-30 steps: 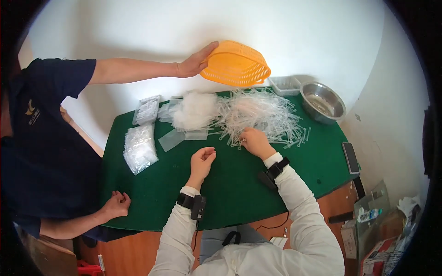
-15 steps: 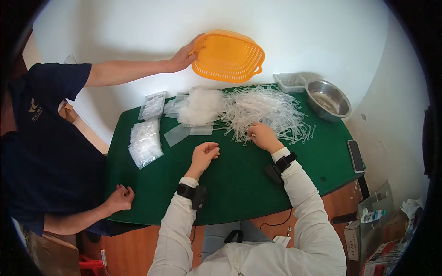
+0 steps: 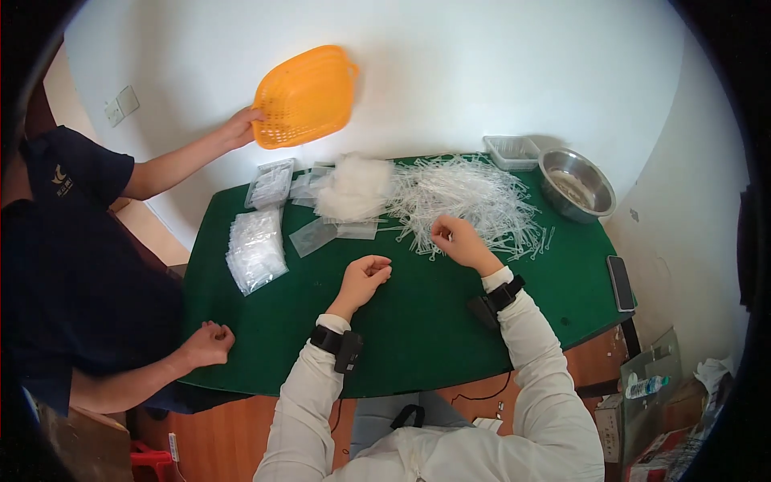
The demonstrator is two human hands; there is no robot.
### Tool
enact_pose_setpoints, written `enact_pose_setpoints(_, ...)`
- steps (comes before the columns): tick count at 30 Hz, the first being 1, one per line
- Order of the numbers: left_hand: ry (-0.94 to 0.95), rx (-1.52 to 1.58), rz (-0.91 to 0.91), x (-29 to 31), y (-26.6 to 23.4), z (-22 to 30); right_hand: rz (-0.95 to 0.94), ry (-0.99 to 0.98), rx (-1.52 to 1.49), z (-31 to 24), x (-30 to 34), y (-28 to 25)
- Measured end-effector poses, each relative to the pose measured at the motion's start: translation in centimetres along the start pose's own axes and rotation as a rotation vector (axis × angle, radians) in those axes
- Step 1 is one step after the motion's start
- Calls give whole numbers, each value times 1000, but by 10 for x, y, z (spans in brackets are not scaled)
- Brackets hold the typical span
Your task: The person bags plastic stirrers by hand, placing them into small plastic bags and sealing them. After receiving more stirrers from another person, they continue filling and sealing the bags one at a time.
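Observation:
A large heap of thin clear plastic sticks with small looped ends [image 3: 474,197] lies on the green table. My right hand [image 3: 462,243] is at the heap's near edge, its fingers bent and closed; whatever they hold, if anything, is hidden. Over the cloth nearer to me is my left hand [image 3: 363,283], loosely curled with thumb and fingers apart, holding nothing I can see. Beyond it are flat clear plastic bags [image 3: 315,236] and a whitish pile of bags [image 3: 353,189]. Filled clear packets [image 3: 255,251] are stacked further left.
At left, another person's hand [image 3: 245,127] grips an orange plastic basket [image 3: 305,96] by the wall; their other hand [image 3: 209,344] rests on the table's edge. A steel bowl [image 3: 577,185], clear trays [image 3: 514,153] [image 3: 269,183] and a phone [image 3: 620,283] are on the green tabletop [image 3: 426,337].
The other person's orange basket has swung left and tilted. My left hand has shifted slightly right; my right hand stays at the heap's near edge.

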State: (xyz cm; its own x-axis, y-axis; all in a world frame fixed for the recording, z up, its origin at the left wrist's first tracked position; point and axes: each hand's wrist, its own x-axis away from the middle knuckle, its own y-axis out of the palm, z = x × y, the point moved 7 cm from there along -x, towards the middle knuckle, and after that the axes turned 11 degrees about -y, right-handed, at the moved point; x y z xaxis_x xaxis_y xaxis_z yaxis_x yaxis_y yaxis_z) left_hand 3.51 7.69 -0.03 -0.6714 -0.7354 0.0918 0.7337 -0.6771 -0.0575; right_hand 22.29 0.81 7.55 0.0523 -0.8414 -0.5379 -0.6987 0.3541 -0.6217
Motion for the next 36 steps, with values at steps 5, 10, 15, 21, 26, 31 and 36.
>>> enact_pose_setpoints(5, 13, -31, -20, 7, 5, 9, 116, 206, -632, 1, 0, 17)
enact_pose_setpoints(10, -134, 208, -188, 19, 20, 19, 60, 280, -877, -28, 6, 45)
enact_pose_setpoints(15, -181, 295, -429, 31, 36, 20, -1, 195, -804, -48, 6, 60)
enact_pose_setpoints(21, -232, 329, -407, 28, 30, 10, -9, 162, -908, -48, 8, 72)
enact_pose_setpoints(26, -179, 388, -317, 21, 21, 9, 96, 286, -852, -30, 15, 77)
enact_pose_setpoints(31, -17, 574, 16, 13, -6, 13, -75, 535, -1010, -22, 33, 103)
enact_pose_setpoints(36, 19, 514, 25, 15, -1, 12, -84, 542, -1129, -30, 34, 107)
